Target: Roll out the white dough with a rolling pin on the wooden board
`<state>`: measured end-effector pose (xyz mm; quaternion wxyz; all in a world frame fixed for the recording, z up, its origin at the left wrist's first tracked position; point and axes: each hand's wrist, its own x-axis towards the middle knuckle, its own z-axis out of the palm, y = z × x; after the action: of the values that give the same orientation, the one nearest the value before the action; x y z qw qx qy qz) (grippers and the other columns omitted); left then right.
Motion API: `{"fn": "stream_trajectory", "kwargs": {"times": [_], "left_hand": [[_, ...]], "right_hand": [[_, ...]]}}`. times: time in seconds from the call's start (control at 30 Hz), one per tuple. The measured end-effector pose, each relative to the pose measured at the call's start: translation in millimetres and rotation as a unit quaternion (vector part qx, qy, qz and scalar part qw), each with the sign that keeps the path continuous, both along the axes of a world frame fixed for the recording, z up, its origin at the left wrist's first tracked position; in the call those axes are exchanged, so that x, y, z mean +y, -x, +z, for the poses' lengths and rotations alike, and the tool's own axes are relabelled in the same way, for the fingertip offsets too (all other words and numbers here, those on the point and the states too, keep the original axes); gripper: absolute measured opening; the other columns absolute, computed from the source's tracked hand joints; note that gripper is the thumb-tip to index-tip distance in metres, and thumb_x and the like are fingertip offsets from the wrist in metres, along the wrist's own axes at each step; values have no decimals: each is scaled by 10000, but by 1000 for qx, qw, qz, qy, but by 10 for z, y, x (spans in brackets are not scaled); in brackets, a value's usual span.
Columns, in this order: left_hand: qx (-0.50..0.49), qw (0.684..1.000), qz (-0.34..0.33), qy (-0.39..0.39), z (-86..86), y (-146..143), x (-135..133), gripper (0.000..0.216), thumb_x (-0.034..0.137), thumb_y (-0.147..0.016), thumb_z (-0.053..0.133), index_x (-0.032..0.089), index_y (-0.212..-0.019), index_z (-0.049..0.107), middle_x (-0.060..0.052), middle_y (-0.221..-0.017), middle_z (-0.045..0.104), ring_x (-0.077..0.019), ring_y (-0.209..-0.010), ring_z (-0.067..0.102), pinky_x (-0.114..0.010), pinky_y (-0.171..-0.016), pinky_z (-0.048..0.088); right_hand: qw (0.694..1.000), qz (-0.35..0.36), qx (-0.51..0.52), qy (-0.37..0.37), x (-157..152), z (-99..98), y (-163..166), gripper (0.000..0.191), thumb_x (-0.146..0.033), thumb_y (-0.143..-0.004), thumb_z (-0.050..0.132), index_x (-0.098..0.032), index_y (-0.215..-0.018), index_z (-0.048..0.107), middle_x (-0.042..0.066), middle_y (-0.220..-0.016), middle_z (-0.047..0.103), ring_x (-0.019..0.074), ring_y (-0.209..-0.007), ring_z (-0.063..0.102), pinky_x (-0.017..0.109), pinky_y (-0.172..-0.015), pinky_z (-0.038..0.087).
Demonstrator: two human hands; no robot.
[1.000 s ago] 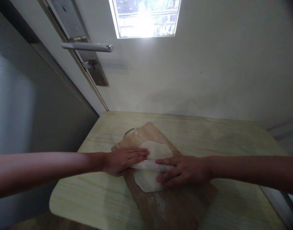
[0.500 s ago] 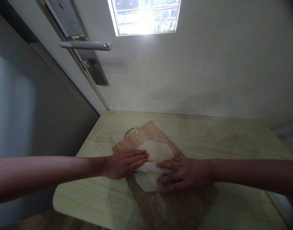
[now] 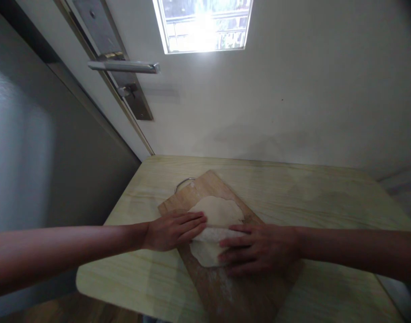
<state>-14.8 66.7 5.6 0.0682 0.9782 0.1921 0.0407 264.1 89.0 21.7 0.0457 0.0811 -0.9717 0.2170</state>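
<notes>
A pale, floury rolling pin (image 3: 214, 235) lies across a flat sheet of dough (image 3: 219, 210), its ends hidden beneath my hands. My left hand (image 3: 174, 229) rests palm down over the pin's left end, fingers stretched out and close together. Over the right end lies my right hand (image 3: 255, 249), open, with spread fingers reaching onto the pin and the near part of the dough. Under the dough is a wooden cutting board (image 3: 212, 181), set at an angle and dusted with flour near its front.
The board has a metal loop handle (image 3: 183, 183) at its far left corner. It lies on a light wood-grain table (image 3: 292, 193) with rounded corners. Behind stands a white door (image 3: 292, 89) with a lever handle (image 3: 124, 66) and a bright window (image 3: 205, 27).
Both hands have shifted only slightly with the rolling pin, whose middle sits a touch nearer to me against the dough. The right fingers are a little more spread. The camera view has tilted slightly.
</notes>
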Motion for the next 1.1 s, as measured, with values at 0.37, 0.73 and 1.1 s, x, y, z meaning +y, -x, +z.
{"fn": "stream_trajectory", "kwargs": {"times": [0.37,0.73,1.1], "left_hand": [[15,998,-5,-53,-49,18,-25,421,220,-870,297,133,-1272,211,-139,-1234,426,-198,-1203,286,-318,-916,346],[51,985,100,-130,-11,-40,-109,374,371,-845,275,99,-1001,480,-155,-971,527,-254,-946,468,-400,-811,378],[76,933,340,-87,90,-286,-470,340,355,-866,185,161,-836,462,-66,-826,527,-192,-763,485,-318,-665,386]], "right_hand": [[994,23,-43,-103,-22,-14,10,357,-192,-865,279,-246,-1201,389,11,-1301,359,145,-1234,166,392,-1004,168],[952,-270,66,-126,-152,-177,-24,244,-168,-835,306,-131,-1025,455,102,-1025,533,179,-984,458,350,-831,380],[830,-496,-15,-257,-488,-152,51,178,-209,-843,307,-169,-790,472,52,-773,542,168,-662,494,292,-601,361]]}}
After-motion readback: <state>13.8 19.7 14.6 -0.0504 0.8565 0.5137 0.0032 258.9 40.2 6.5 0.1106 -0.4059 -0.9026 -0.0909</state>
